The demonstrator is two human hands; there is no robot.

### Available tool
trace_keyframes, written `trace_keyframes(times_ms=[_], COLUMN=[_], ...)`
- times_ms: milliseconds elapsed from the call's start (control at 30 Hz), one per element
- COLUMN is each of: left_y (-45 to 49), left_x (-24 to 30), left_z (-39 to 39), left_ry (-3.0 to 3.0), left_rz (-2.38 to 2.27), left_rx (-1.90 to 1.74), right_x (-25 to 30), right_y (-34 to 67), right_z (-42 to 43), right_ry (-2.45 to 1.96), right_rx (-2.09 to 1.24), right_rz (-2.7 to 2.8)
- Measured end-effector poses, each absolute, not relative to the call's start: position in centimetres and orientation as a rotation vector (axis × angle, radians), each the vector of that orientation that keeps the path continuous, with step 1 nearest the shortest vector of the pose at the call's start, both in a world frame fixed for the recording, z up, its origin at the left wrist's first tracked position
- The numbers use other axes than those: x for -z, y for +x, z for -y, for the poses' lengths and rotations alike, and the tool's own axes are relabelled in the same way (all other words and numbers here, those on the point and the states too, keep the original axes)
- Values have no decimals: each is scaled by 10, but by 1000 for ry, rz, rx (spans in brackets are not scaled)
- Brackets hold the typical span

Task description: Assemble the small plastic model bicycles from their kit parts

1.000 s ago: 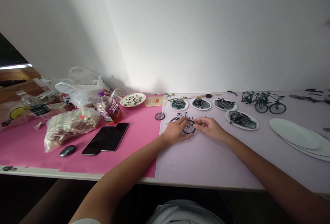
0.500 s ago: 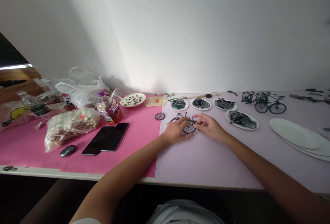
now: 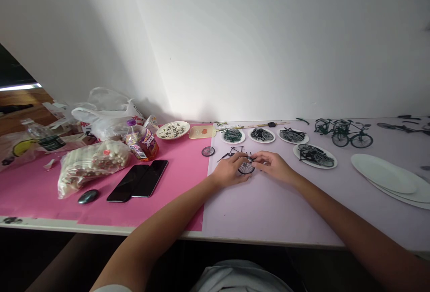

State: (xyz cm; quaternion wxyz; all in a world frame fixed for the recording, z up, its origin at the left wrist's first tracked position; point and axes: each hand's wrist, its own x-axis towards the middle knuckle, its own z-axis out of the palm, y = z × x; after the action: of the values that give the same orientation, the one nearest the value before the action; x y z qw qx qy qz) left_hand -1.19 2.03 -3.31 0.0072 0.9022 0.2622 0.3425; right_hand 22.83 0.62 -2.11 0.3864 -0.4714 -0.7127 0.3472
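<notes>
A small black spoked bicycle wheel [image 3: 247, 169] is between my two hands, just above or on the lilac table cover. My left hand [image 3: 231, 170] is closed on the wheel's left side, fingers curled over its top and thumb below. My right hand [image 3: 273, 166] pinches at the upper right of the wheel, on a small dark part whose shape the fingers mostly hide. Beyond my left fingers lies a thin dark miniature bicycle frame [image 3: 236, 149]. Another small wheel [image 3: 208, 151] rests alone on the pink cover to the left.
Plates of dark bicycle parts [image 3: 316, 156] line the back. Assembled miniature bicycles [image 3: 352, 135] stand at the back right, near stacked white plates [image 3: 386, 173]. Leftward are two phones [image 3: 137, 182], a drink bottle [image 3: 141, 142], a bag of white sticks [image 3: 94, 162] and a dark oval object [image 3: 88, 196].
My right hand's raised fingers have come down a little and drawn closer together at the wheel. My left hand and the wheel have hardly moved.
</notes>
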Motion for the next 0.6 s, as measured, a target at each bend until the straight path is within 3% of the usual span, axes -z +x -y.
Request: trace_keyframes(times_ms=[600], left_y=[-12], left_x=[31], left_z=[-20], left_ry=[2810], left_rz=[-787], left_rx=[-1077], right_x=[20], right_y=[225], right_z=[-3], right_ry=[-1183], right_rx=[-1001], right_rz=[1783])
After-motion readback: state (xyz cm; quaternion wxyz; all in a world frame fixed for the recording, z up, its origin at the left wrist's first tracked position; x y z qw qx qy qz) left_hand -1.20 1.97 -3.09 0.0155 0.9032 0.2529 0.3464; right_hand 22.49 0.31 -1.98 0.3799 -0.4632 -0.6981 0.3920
